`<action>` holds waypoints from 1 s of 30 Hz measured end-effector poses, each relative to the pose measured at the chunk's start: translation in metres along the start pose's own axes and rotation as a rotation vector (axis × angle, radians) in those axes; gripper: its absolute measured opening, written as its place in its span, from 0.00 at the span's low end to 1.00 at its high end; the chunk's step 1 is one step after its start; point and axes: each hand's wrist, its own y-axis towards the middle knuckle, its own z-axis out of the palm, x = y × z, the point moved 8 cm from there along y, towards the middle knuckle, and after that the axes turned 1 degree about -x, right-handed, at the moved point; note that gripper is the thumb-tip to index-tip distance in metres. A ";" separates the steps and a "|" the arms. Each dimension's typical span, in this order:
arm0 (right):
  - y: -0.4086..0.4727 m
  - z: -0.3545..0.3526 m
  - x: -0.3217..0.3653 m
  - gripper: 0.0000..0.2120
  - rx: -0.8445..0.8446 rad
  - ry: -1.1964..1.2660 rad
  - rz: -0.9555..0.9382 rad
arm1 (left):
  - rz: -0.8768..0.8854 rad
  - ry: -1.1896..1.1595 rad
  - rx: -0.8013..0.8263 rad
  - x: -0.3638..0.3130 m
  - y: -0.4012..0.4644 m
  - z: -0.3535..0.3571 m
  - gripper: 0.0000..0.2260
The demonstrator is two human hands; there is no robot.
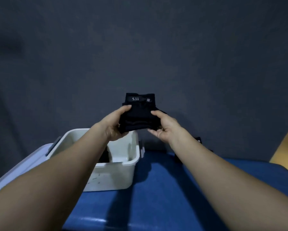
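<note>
While the black glove [137, 114] marked 5.11 is held up in the air beyond the white bin [116, 177], the left grip [114, 125] clasps its left edge and the right grip [163, 129] pinches its right edge, above the blue desk [165, 189].

A white plastic tub [116, 177] sits on the left part of a blue table [165, 189], with something dark [104, 156] inside, too shadowed to make out. A pale lid [23, 164] lies just beside the tub's left side. A dark grey backdrop [140, 47] fills the space behind, and yellowish floor [286, 147] shows at far right.
</note>
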 end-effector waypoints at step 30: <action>0.046 0.086 -0.065 0.17 -0.314 -1.422 -0.086 | -0.335 0.502 -0.077 0.095 0.078 -0.103 0.10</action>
